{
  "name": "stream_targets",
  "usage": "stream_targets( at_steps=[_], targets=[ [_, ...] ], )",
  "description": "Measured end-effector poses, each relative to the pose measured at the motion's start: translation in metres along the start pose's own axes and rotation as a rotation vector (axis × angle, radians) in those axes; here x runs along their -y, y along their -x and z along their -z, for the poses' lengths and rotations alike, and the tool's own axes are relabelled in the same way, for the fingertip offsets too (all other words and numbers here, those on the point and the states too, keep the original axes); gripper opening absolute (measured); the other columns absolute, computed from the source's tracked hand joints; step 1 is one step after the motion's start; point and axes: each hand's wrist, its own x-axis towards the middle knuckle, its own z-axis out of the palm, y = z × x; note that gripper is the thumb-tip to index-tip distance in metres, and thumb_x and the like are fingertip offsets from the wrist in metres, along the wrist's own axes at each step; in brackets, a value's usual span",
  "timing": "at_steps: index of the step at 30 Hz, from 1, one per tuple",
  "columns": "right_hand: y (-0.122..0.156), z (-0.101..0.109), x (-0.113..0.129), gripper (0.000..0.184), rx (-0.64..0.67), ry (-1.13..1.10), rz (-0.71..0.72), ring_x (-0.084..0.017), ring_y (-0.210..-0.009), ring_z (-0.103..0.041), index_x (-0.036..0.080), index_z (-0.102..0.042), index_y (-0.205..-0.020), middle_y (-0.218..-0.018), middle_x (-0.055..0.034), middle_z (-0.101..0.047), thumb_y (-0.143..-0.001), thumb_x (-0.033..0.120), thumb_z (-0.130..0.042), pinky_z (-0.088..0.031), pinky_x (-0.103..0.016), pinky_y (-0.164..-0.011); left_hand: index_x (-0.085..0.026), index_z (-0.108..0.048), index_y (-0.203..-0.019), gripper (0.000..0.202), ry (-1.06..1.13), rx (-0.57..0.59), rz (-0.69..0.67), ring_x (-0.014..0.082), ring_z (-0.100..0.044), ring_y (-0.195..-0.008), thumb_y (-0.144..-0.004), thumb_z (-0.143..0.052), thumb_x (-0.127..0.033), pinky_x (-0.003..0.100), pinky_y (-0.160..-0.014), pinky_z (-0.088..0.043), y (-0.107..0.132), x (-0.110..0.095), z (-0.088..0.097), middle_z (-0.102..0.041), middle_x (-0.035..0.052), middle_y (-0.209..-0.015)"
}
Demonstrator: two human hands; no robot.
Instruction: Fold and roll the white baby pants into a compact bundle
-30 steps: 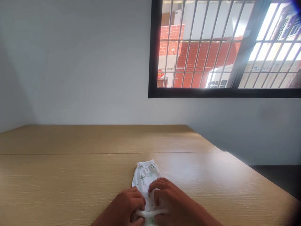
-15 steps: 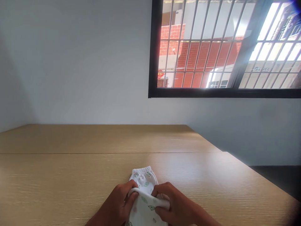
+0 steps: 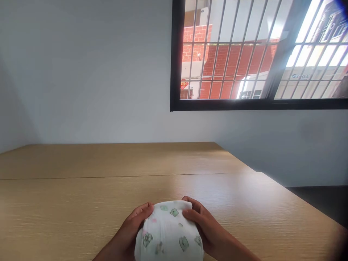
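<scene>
White garment gripped doubled-over at near edge of table, left hand and right hand each curled shut on one side of its fold; judged liable to slip, skew or spring open under slack or uneven grip on soft cloth.

- Wood-grain worktop, seam running across, set into a corner.
- Plain white walls.
- Black-framed window, barred; red brick building outside, bright daylight.
- Dark floor at right.
</scene>
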Motion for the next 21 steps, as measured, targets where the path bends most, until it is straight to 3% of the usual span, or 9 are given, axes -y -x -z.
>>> stream_targets(
  at_steps=[4, 6, 7, 9, 11, 13, 17, 19, 21],
  targets=[
    [-0.006, 0.005, -0.004, 0.032, -0.334, 0.280, 0.045, -0.011, -0.068, -0.056, 0.020, -0.050, -0.082, -0.076, 0.0024, -0.055, -0.073, 0.037, -0.076, -0.049, -0.021, -0.058, -0.017, -0.055, -0.069, 0.039, 0.049, -0.051, -0.068, 0.0139, -0.051, -0.056, -0.059, -0.086, -0.039, 0.023, -0.055, -0.044, -0.011, -0.002, 0.007, -0.053, -0.0032, -0.061],
    [-0.009, 0.010, -0.005, 0.031, -0.363, 0.352, 0.080, -0.015, -0.078, -0.060, 0.020, -0.050, -0.082, -0.080, 0.0013, -0.057, -0.074, 0.037, -0.074, -0.054, -0.026, -0.071, -0.018, -0.061, -0.086, 0.041, 0.060, -0.065, -0.130, 0.0178, -0.060, -0.068, -0.063, -0.084, -0.042, 0.024, -0.064, -0.048, -0.012, -0.003, 0.012, -0.060, -0.0018, -0.071],
    [-0.010, 0.012, -0.006, 0.030, -0.346, 0.396, 0.102, -0.017, -0.083, -0.061, 0.021, -0.050, -0.083, -0.081, 0.0006, -0.058, -0.074, 0.037, -0.074, -0.055, -0.029, -0.076, -0.020, -0.060, -0.105, 0.052, 0.048, -0.048, -0.164, 0.0209, -0.063, -0.079, -0.065, -0.083, -0.044, 0.026, -0.072, -0.050, -0.011, -0.003, 0.014, -0.065, -0.0001, -0.083],
    [-0.010, 0.013, -0.009, 0.025, -0.287, 0.538, 0.185, -0.020, -0.091, -0.063, 0.021, -0.051, -0.084, -0.089, -0.0021, -0.059, -0.076, 0.035, -0.071, -0.055, -0.034, -0.084, -0.028, -0.033, -0.145, 0.092, -0.057, 0.074, -0.237, 0.0267, -0.062, -0.105, -0.069, -0.083, -0.042, 0.034, -0.089, -0.050, -0.008, 0.000, 0.018, -0.063, 0.0060, -0.120],
    [-0.009, 0.012, -0.013, 0.018, -0.213, 0.695, 0.278, -0.021, -0.096, -0.063, 0.020, -0.053, -0.083, -0.104, -0.0059, -0.057, -0.078, 0.032, -0.066, -0.056, -0.035, -0.087, -0.034, -0.002, -0.155, 0.119, -0.234, 0.266, -0.298, 0.0304, -0.051, -0.126, -0.070, -0.085, -0.033, 0.040, -0.101, -0.045, -0.004, 0.006, 0.021, -0.042, 0.0106, -0.149],
    [-0.007, 0.010, -0.017, 0.012, -0.163, 0.800, 0.319, -0.020, -0.096, -0.062, 0.019, -0.055, -0.081, -0.119, -0.0084, -0.053, -0.081, 0.029, -0.062, -0.056, -0.035, -0.087, -0.035, 0.000, -0.156, 0.120, -0.370, 0.415, -0.313, 0.0314, -0.043, -0.134, -0.071, -0.083, -0.023, 0.043, -0.107, -0.041, -0.001, 0.011, 0.022, -0.030, 0.0108, -0.157],
    [-0.005, 0.006, -0.019, 0.011, -0.162, 0.865, 0.309, -0.015, -0.080, -0.061, 0.018, -0.057, -0.081, -0.121, -0.0086, -0.051, -0.084, 0.029, -0.060, -0.056, -0.031, -0.075, -0.028, -0.023, -0.154, 0.098, -0.300, 0.440, -0.265, 0.0292, -0.054, -0.122, -0.071, -0.073, -0.014, 0.040, -0.100, -0.047, 0.001, 0.018, 0.019, -0.047, 0.0115, -0.144],
    [-0.005, 0.006, -0.017, 0.017, -0.177, 0.803, 0.311, -0.013, -0.073, -0.060, 0.019, -0.056, -0.083, -0.118, -0.0075, -0.049, -0.088, 0.034, -0.059, -0.055, -0.029, -0.069, -0.027, -0.026, -0.152, 0.097, -0.132, 0.355, -0.212, 0.0228, -0.063, -0.099, -0.067, -0.071, -0.013, 0.032, -0.083, -0.053, -0.001, 0.018, 0.017, -0.058, 0.0097, -0.128],
    [-0.006, 0.006, -0.015, 0.022, -0.192, 0.739, 0.335, -0.015, -0.081, -0.061, 0.019, -0.055, -0.086, -0.114, -0.0066, -0.049, -0.091, 0.041, -0.057, -0.054, -0.028, -0.071, -0.028, -0.023, -0.153, 0.100, 0.000, 0.239, -0.156, 0.0158, -0.062, -0.078, -0.066, -0.071, -0.016, 0.024, -0.069, -0.050, -0.002, 0.013, 0.015, -0.064, 0.0049, -0.109]
  ],
)
